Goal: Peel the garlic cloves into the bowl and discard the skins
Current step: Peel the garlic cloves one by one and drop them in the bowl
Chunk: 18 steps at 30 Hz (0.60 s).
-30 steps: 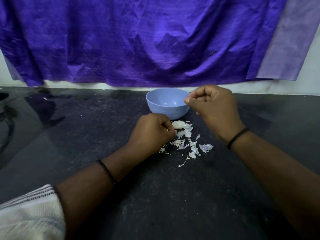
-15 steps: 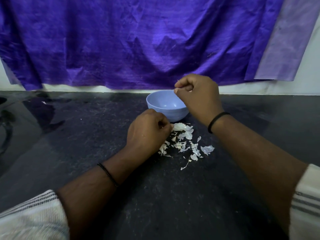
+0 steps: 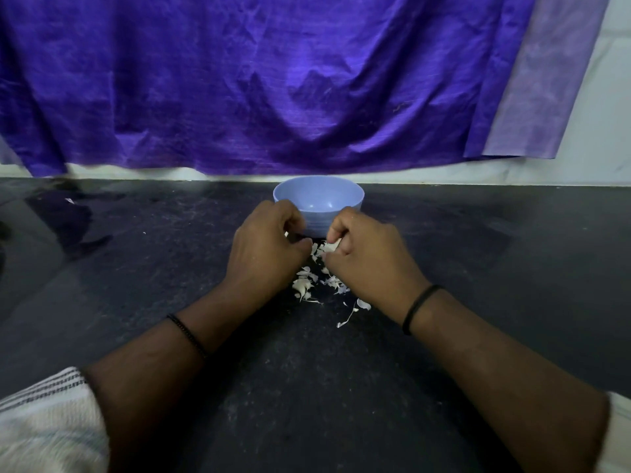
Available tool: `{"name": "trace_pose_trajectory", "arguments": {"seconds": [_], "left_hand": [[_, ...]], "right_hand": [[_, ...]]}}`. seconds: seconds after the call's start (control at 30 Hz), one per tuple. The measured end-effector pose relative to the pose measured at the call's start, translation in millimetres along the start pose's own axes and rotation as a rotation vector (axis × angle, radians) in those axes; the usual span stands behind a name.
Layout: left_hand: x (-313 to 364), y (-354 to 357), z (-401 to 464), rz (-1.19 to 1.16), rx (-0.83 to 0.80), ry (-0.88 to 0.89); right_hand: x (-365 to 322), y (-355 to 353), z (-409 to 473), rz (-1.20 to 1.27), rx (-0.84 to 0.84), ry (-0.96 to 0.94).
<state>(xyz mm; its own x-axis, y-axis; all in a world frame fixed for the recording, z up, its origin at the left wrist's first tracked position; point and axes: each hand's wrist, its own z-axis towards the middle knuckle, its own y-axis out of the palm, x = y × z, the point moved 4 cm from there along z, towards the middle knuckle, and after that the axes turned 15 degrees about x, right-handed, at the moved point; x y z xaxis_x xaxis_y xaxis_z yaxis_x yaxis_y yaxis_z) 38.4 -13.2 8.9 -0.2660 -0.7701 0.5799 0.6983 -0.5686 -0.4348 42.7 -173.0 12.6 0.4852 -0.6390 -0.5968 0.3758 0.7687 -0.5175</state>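
Observation:
A light blue bowl stands on the dark counter near the back wall; what lies inside it is hidden. Just in front of it lies a scatter of white garlic skins. My left hand hovers over the left of the pile with its fingers curled in, and only a sliver of white shows at its fingertips. My right hand is low over the right of the pile, its thumb and fingers pinching a white garlic piece at the top of the pile. The two hands almost touch.
The black counter stretches wide on both sides, with a few stray skin flecks at the far left. A purple cloth hangs on the wall behind the bowl. Striped sleeves show at the bottom corners.
My right hand has come down from above the bowl's rim to the skin pile, next to my left hand. The left hand has stayed by the pile.

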Motion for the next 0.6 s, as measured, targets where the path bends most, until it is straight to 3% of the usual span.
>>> {"name": "trace_pose_trajectory", "arguments": {"seconds": [0.27,0.43,0.6], "left_hand": [[1,-4,2,0.006,-0.016,0.008],[-11,-12,11,-0.039,0.05,-0.149],[-18,-11,12,-0.025,0.001,-0.238]], "right_hand": [[3,0,1,-0.107,-0.042,-0.069],[0,5,-1,-0.082,-0.136,-0.11],[-2,9,-4,-0.141,-0.08,-0.109]]}}
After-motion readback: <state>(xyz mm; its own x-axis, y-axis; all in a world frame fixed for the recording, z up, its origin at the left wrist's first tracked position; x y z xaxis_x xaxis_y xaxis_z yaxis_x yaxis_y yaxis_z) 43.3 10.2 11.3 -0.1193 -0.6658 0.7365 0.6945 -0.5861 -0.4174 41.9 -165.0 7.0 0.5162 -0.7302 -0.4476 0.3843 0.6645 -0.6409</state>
